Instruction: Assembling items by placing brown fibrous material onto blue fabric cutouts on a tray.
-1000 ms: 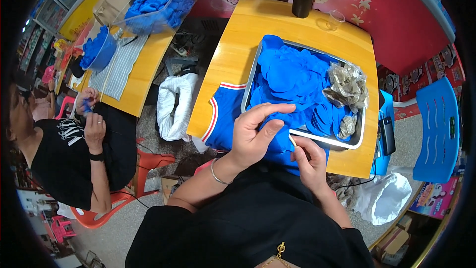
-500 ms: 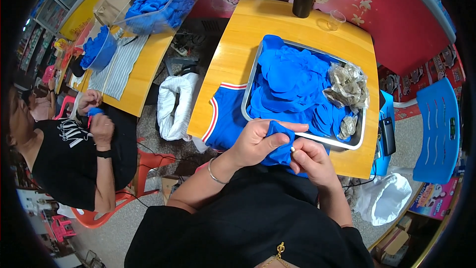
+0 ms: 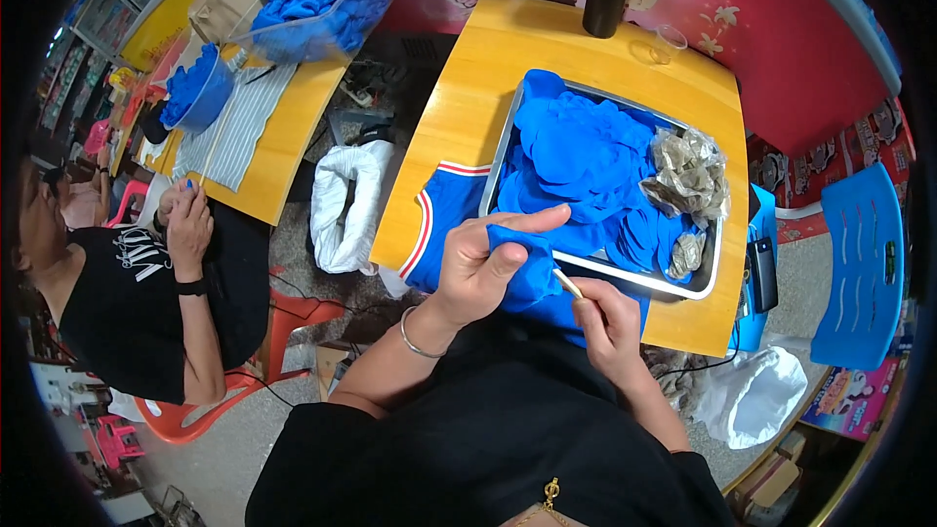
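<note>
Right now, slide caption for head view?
Left hand holds blue fabric and right hand a slim pale stick near a metal tray.

A black short-sleeved top (image 3: 488, 429) covers the torso, with a gold-coloured ringed ornament (image 3: 552, 491) and fine chain (image 3: 532, 515) at its front and a slim silver-coloured bangle (image 3: 410, 344) beyond its left sleeve (image 3: 307, 444).

1. left hand (image 3: 470, 273) holds a blue fabric piece (image 3: 532, 276).
2. right hand (image 3: 607, 320) pinches a thin pale stick (image 3: 567, 283), its tip at that piece.
3. a metal tray (image 3: 639, 278) of blue cutouts (image 3: 584, 151) rests on a yellow table (image 3: 467, 88).
</note>
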The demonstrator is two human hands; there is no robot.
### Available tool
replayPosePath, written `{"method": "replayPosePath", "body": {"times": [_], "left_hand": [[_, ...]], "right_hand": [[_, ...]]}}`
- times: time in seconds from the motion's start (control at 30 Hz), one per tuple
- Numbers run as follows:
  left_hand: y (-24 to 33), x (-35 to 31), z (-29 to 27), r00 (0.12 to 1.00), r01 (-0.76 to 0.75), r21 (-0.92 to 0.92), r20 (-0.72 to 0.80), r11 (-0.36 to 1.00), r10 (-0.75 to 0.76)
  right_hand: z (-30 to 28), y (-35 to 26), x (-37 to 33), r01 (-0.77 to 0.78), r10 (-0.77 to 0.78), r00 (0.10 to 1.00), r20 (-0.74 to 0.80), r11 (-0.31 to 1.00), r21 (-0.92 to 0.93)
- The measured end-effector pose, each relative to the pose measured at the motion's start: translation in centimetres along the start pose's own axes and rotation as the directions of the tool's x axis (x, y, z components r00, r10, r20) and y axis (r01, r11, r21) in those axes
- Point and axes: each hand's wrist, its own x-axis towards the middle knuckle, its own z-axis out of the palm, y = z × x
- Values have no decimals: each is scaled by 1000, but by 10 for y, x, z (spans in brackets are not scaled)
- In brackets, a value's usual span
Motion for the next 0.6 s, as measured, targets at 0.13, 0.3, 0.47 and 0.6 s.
{"method": "replayPosePath", "body": {"times": [0.13,0.3,0.47,0.6], "left_hand": [[-6,-3,5,998,3,-7,-61,1000,-3],[-8,-5,14,989,107,-109,-89,988,-117],[-12,-6,16,997,30,-225,-69,974,-47],[-8,0,9,990,136,-289,63,948,-123]], "right_hand": [[8,0,-6,-65,70,997,-37,992,108],[14,-3,-6,-132,159,987,-27,891,434],[0,3,-3,-234,165,972,170,768,596],[-8,8,-4,-469,149,879,453,448,762]]}}
